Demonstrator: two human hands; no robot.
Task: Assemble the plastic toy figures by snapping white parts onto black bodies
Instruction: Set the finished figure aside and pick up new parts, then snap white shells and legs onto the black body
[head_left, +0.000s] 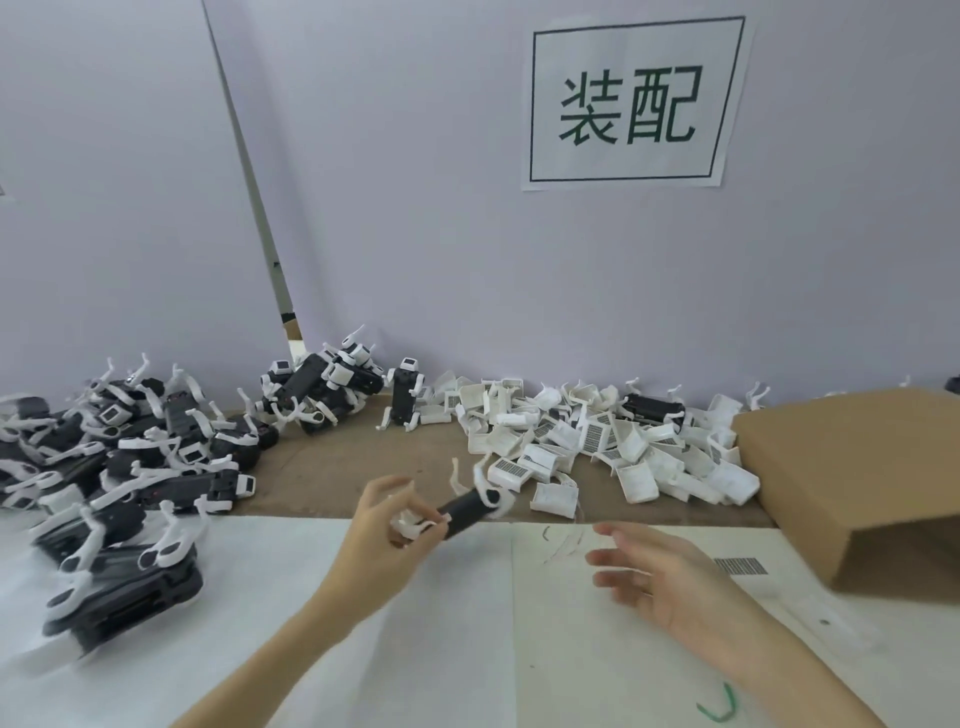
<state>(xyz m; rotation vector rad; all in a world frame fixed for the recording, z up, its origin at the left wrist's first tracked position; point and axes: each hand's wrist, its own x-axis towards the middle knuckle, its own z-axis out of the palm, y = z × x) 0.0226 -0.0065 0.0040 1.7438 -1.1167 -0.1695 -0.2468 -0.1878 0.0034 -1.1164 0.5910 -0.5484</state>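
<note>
My left hand (387, 522) pinches one end of a black toy body (467, 510) that carries white limbs and hangs above the table's middle. Its far end points up and right. My right hand (654, 571) hovers to the right of it with fingers spread and holds nothing. A heap of loose white parts (597, 447) lies behind, at centre right. Several assembled black-and-white figures (130, 467) are piled at the left, and more (332, 395) lean against the wall.
A brown cardboard box (857, 483) lies on its side at the right. White paper sheets (571, 649) cover the near table, brown card (337, 467) the far part. A green wire tie (719, 706) lies near my right forearm. A wall with a printed sign (631, 104) stands behind.
</note>
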